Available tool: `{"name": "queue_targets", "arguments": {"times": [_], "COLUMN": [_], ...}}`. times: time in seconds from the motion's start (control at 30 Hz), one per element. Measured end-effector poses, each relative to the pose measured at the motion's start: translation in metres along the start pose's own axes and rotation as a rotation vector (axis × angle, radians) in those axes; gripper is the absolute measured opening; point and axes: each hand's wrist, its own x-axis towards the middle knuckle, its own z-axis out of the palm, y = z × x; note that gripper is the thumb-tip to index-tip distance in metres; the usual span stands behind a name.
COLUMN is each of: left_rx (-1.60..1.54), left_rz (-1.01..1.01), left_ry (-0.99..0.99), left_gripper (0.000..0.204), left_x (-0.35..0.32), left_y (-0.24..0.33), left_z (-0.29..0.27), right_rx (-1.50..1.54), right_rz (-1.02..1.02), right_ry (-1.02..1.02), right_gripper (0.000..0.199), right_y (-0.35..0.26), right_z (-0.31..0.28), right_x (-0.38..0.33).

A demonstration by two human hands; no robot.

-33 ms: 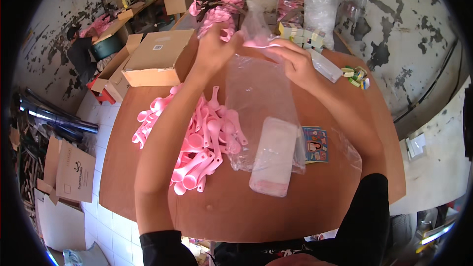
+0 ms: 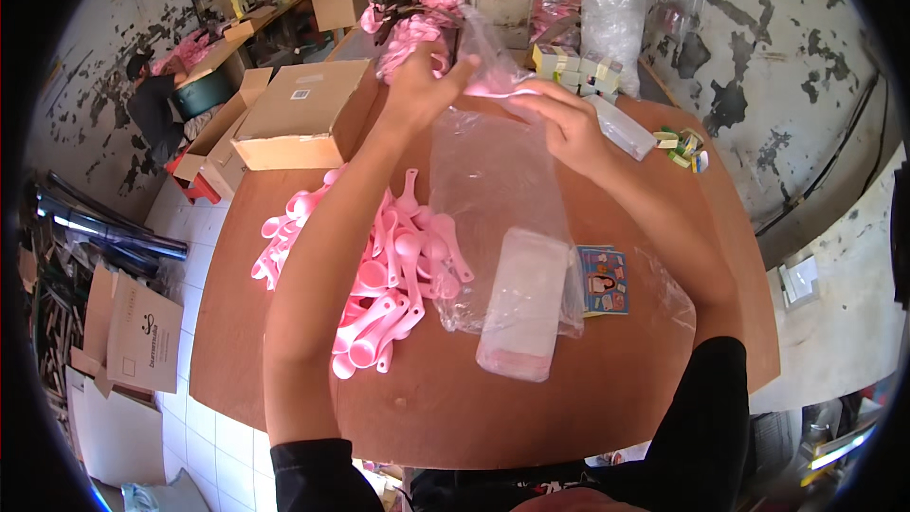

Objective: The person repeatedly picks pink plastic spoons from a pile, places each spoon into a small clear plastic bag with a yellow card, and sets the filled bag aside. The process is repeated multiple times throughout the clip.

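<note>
Head view: person at the desk (image 2: 455, 427), both arms stretched fwd over it. R hand (image 2: 573, 128) has thumb & fingers pinched on the end of a pink scoop (image 2: 498, 91), held up off the desk, approx. level, btwn the two hands. L hand (image 2: 422, 85) is up by the scoop's other end, thumb raised; can't tell from here if it's gripping the scoop, the clear bag (image 2: 488, 52) just behind it, or neither.

Nearer, L of ctr, there's a heap of pink scoops (image 2: 408, 246), bowls & handles every which way, partly hidden by the L forearm. Next to it a big flat plastic bag (image 2: 498, 161) lies on the desk, w/ a long whitish pack (image 2: 521, 299) over its near end. Blue printed card (image 2: 609, 280) just R of that. Far R: small green-yellow boxes (image 2: 681, 147), plus a pale pack (image 2: 624, 128) nr. the R hand. Cardboard box (image 2: 303, 118) at far L; co-worker (image 2: 156, 114) in dark clothes beyond.
</note>
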Motion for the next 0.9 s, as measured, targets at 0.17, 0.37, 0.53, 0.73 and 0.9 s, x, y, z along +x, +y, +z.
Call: {"name": "queue_targets", "arguments": {"times": [0.17,0.37,0.53,0.73,0.9], "left_rx": [-0.148,-0.668,-0.876,-1.099,-1.013], "left_rz": [-0.486,-0.568,-0.562,-0.584,-0.567], "left_ry": [-0.269,-0.254,-0.222,-0.114,-0.066], "left_gripper": [0.074,0.038,0.035,0.025,0.036], "left_x": [0.044,0.06,0.057,0.038,0.028], "left_y": [0.029,-0.02,-0.037,-0.035,-0.022], "left_z": [0.057,0.065,0.064,0.07,0.07], "right_rx": [0.024,0.187,0.206,0.243,-0.191], "right_rz": [-0.014,0.055,0.436,0.403,0.279], "right_ry": [-0.083,0.098,0.441,0.356,0.294], "right_gripper": [0.046,0.032,0.025,0.028,0.025], "right_y": [0.006,0.014,0.007,-0.006,0.0], "right_z": [-0.021,-0.033,-0.044,-0.022,-0.011], "right_x": [-0.015,-0.017,0.024,0.076,0.093]}}
